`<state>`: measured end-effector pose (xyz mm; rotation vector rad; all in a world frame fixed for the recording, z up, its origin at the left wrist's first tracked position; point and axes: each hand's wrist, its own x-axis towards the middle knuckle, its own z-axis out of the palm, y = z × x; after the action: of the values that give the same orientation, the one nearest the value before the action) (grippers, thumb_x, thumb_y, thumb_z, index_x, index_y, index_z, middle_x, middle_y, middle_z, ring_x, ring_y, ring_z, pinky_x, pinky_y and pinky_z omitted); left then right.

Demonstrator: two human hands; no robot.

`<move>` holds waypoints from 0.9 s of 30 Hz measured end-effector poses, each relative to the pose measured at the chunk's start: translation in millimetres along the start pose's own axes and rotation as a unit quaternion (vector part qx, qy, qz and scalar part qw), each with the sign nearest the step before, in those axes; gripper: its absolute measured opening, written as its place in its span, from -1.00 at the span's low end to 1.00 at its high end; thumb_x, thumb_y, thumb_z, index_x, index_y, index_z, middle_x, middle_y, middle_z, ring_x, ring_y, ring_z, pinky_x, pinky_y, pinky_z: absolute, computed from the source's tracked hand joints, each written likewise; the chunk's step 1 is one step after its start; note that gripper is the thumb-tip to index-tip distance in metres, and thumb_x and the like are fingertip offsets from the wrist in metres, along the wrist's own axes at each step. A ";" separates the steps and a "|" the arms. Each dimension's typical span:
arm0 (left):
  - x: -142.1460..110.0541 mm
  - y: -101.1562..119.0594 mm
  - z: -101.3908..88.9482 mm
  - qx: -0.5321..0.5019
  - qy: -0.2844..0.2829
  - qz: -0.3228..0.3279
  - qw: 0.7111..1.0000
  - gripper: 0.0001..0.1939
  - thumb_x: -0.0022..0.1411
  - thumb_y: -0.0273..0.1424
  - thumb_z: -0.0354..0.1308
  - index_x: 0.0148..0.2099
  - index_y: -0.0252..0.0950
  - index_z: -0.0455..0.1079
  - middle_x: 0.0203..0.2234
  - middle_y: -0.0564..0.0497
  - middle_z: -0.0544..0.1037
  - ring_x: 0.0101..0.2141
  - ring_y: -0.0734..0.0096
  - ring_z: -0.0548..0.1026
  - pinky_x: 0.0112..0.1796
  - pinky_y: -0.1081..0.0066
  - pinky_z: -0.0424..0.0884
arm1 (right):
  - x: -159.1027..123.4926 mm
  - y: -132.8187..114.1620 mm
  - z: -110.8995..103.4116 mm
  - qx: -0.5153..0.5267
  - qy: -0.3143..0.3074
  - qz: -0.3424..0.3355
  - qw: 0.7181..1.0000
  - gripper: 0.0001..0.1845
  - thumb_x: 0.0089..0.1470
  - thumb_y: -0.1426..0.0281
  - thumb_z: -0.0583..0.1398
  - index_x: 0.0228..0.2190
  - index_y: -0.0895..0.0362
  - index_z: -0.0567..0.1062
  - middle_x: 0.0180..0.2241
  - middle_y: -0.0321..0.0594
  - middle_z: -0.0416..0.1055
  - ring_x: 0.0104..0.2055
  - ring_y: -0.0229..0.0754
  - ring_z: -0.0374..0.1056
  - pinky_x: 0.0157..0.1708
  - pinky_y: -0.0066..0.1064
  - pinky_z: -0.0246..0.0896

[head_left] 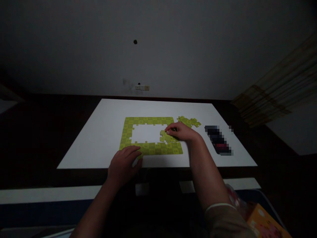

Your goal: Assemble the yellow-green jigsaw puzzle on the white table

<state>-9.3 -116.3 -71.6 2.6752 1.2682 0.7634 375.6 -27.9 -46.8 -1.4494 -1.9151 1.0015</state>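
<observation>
A green jigsaw puzzle (126, 130) lies on the white table, its border joined into a rectangle around a bare white middle. My right hand (182, 131) reaches over the puzzle's right side, thumb and fingers pinched at a green puzzle piece (162, 135) by the inner edge. Part of that side is hidden under the hand. My left hand (125, 162) rests at the lower left corner, fingers curled. Between its thumb and forefinger shows a bit of a green puzzle piece (140, 156), mostly covered.
Loose green pieces (188, 121) lie heaped beyond my right hand. A dark, blurred-out phone-like object (218, 140) is at the right of the white table (99, 132). An orange box (266, 221) sits low at the right. A wall with sockets (142, 88) stands behind.
</observation>
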 end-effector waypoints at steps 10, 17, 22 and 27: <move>-1.5 -1.3 4.1 -0.005 0.013 -0.001 1.000 -0.81 0.48 -0.39 0.31 0.08 -0.04 0.62 0.15 -0.05 0.75 0.13 0.00 0.73 0.03 -0.08 0.70 | 5.3 0.5 6.8 0.060 0.074 0.024 0.995 -0.65 0.03 0.13 0.46 -0.20 0.09 0.80 -0.32 -0.20 0.68 -0.30 -0.10 0.50 -0.24 -0.28 0.37; -2.2 -1.9 4.8 -0.003 0.010 0.002 1.000 -0.82 0.50 -0.38 0.31 0.09 -0.06 0.61 0.16 -0.06 0.75 0.15 -0.02 0.73 0.02 -0.08 0.70 | 5.8 -4.8 6.8 0.041 0.092 0.020 0.995 -0.67 0.10 0.16 0.40 -0.20 0.09 0.82 -0.30 -0.16 0.72 -0.24 -0.05 0.55 -0.13 -0.23 0.44; -1.4 -2.4 4.9 -0.003 0.013 0.004 1.000 -0.82 0.48 -0.36 0.31 0.08 -0.07 0.64 0.14 -0.06 0.76 0.11 -0.01 0.74 0.01 -0.08 0.71 | 6.7 -5.9 7.7 0.028 0.102 0.027 0.994 -0.73 0.14 0.22 0.36 -0.21 0.04 0.82 -0.24 -0.16 0.75 -0.18 0.00 0.59 -0.07 -0.20 0.48; -1.7 -2.0 4.6 -0.003 0.013 0.002 1.000 -0.81 0.50 -0.36 0.30 0.08 -0.04 0.64 0.15 -0.04 0.75 0.12 0.01 0.74 0.02 -0.07 0.71 | 7.4 -4.8 8.9 0.028 0.098 0.023 0.994 -0.71 0.16 0.22 0.35 -0.18 0.05 0.83 -0.25 -0.18 0.75 -0.18 0.00 0.59 -0.06 -0.18 0.49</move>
<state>-9.5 -115.6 -76.8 2.6727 1.2663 0.8044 363.9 -23.7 -48.2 -1.5068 -1.7076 0.8897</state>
